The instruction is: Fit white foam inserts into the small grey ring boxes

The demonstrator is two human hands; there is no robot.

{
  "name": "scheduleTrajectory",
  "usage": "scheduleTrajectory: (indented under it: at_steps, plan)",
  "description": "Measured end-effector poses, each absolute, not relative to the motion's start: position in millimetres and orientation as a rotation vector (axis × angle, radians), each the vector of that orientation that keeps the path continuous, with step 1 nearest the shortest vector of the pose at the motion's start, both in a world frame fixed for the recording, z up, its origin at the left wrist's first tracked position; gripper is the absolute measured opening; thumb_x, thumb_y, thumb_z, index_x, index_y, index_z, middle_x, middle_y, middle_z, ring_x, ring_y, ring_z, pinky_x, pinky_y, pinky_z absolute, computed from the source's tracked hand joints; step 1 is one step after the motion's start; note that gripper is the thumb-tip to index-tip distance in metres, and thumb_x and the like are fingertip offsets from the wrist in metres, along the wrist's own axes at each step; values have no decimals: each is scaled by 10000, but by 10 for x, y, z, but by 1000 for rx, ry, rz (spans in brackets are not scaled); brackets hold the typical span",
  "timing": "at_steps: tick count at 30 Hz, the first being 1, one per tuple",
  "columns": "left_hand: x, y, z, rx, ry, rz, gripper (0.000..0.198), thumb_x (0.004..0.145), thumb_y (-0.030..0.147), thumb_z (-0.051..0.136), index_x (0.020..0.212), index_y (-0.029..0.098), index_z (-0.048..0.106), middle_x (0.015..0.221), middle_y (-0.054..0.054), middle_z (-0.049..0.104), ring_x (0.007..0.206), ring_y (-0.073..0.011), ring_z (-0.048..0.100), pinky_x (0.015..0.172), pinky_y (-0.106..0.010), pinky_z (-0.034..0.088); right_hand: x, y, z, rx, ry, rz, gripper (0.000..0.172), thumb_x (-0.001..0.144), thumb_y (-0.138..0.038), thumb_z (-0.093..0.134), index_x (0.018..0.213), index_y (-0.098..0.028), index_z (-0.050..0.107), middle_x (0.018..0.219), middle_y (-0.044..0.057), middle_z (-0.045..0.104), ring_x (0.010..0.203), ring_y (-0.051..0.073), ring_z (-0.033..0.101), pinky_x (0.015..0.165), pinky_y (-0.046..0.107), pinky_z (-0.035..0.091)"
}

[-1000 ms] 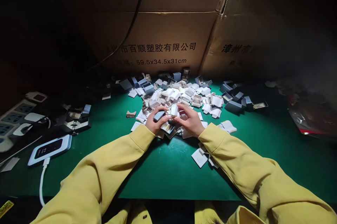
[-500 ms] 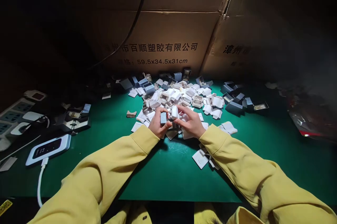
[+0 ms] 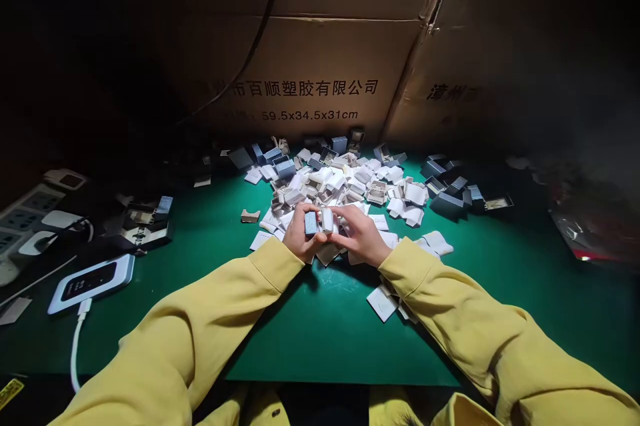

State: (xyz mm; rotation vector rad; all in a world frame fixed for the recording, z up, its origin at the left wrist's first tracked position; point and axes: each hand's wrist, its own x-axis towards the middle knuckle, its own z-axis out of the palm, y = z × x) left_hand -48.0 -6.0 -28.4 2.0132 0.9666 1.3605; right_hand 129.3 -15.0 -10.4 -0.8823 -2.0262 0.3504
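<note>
My left hand (image 3: 299, 239) is closed round a small blue-grey box (image 3: 311, 223), held just above the table. Pinched in the fingers of my right hand (image 3: 364, 237) is a white padded insert (image 3: 327, 221), close against the right side of the box. Whether the insert sits partly inside the box is hard to see. Right behind both hands spreads a heap of white inserts and folded card pieces (image 3: 335, 179). More blue-grey boxes (image 3: 285, 168) lie along its far edge, some of them open.
Dark open boxes (image 3: 447, 203) lie to the right, near a clear plastic bag (image 3: 590, 233). At left are a power strip (image 3: 23, 219), a white device with a cable (image 3: 93, 283) and another open box (image 3: 143, 229). Large cartons (image 3: 310, 53) stand behind the green table (image 3: 340, 339).
My right hand has brought the white insert slightly left, closer to the box in my left hand. The left hand has barely moved.
</note>
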Motion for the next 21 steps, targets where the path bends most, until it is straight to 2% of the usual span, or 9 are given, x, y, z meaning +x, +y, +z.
scheduleTrajectory:
  at_steps: [5, 12, 21]
  plan:
    - [-475, -53, -283, 2049, 937, 1346, 641, 687, 705, 463, 1043, 173, 452, 915, -66, 469, 790, -202, 515, 710, -374, 454, 1284, -154, -142, -991, -1979, 396, 389, 801, -382, 573, 1154, -228, 521, 1002, 72, 632, 882, 197, 602, 755, 339, 512]
    - [-465, -34, -279, 2089, 915, 1358, 596, 698, 677, 487, 1042, 193, 443, 948, -72, 479, 864, -218, 513, 777, -393, 435, 1258, -138, -185, -985, -2057, 258, 406, 821, -405, 540, 1167, -193, 520, 998, 110, 612, 919, 230, 578, 773, 358, 499]
    - [-477, -62, -216, 2011, 1035, 1379, 604, 655, 677, 530, 982, 172, 484, 904, -62, 504, 799, -202, 527, 726, -358, 434, 1342, -71, -120, -807, -2138, 340, 452, 787, -432, 590, 1170, -212, 494, 1022, 89, 613, 894, 208, 520, 768, 372, 478]
